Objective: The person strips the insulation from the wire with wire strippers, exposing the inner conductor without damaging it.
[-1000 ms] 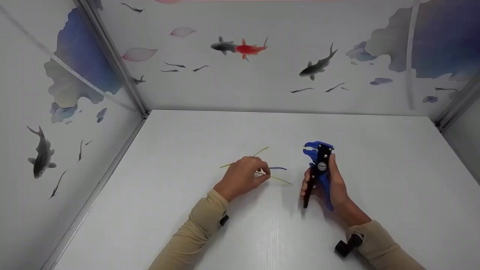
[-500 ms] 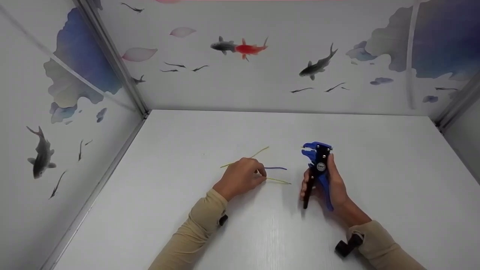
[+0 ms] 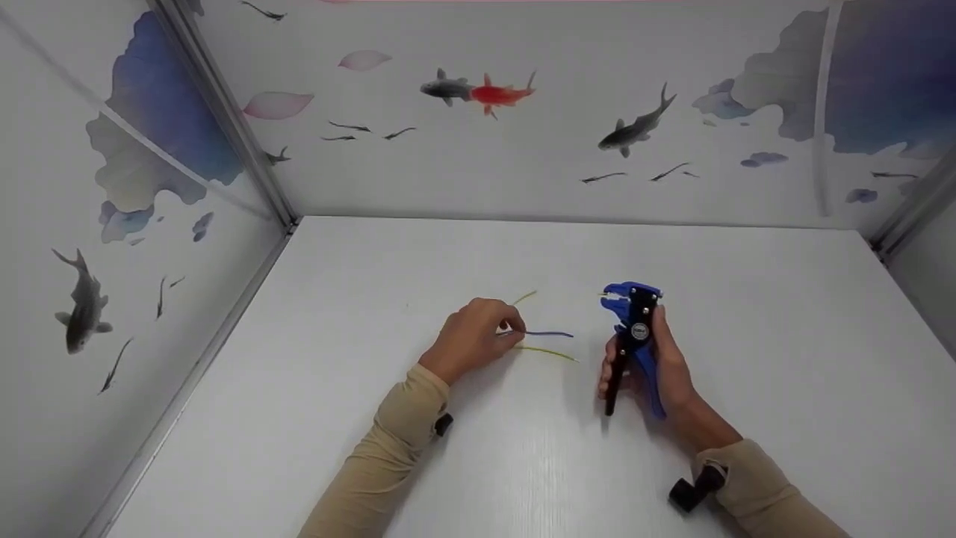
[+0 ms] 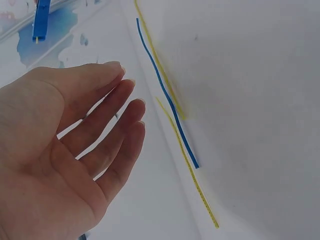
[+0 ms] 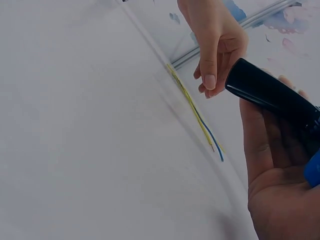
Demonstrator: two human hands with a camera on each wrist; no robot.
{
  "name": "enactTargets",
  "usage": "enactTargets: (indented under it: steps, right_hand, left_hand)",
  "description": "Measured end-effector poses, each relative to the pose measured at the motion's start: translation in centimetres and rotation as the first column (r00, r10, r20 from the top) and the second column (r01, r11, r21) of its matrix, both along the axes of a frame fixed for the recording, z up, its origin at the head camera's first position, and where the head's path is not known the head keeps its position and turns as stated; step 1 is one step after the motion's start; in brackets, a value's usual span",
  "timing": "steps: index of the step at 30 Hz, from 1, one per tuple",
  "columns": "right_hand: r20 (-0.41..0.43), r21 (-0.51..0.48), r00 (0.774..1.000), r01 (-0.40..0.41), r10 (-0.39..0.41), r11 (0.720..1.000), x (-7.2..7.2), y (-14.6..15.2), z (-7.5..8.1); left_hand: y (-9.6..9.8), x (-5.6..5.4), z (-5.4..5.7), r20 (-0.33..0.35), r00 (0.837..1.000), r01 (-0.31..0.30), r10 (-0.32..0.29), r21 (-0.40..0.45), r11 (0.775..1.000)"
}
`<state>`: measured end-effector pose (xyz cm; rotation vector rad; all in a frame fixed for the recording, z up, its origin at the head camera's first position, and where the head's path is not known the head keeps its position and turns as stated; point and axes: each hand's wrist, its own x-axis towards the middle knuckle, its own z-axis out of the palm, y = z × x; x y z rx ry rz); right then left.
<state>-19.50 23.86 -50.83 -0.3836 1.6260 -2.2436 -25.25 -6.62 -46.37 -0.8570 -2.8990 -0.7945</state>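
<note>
My left hand (image 3: 474, 338) hovers over three thin wires on the white table, its fingers loosely bent and holding nothing in the left wrist view. The blue wire (image 4: 160, 77) lies between a yellow wire (image 4: 150, 40) and a second yellow wire (image 4: 195, 180). Bare metal shows at the right end of the front yellow wire (image 3: 549, 351). My right hand (image 3: 672, 366) grips a blue and black wire stripper (image 3: 641, 310) around its handles, head pointing away from me. A tiny yellow bit (image 3: 602, 294) sticks out of the tool's parted jaws.
The white table (image 3: 373, 261) meets a back wall (image 3: 523, 164) printed with fish and a similar left wall (image 3: 45, 209). Metal strips (image 3: 224, 112) run along the corner. Small black devices, one of them a camera mount (image 3: 696, 489), sit at both sleeves.
My left hand has let go of the front yellow wire and moved slightly up and left. That wire now lies closer to the blue one. The right hand and stripper have barely moved.
</note>
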Motion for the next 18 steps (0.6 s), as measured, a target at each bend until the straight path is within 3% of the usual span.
enactTargets:
  steps: [5,13,18]
  right_hand:
    - [0.012,0.003,1.0,0.013,-0.013,1.0,0.0,-0.1,0.0]
    - [0.033,-0.023,0.999,-0.005,0.006,1.0,0.1,-0.2,-0.1]
    - [0.045,-0.004,0.999,0.017,-0.016,1.0,0.1,-0.1,0.1]
  left_hand:
    - [0.4,-0.6,0.2,0.018,1.0,-0.004,0.004,-0.012,1.0]
    - [2.0,-1.6,0.3,0.133,0.991,0.015,-0.006,-0.067,0.998]
    - [3.0,-2.2,0.2,0.132,0.991,0.017,-0.009,-0.063,0.998]
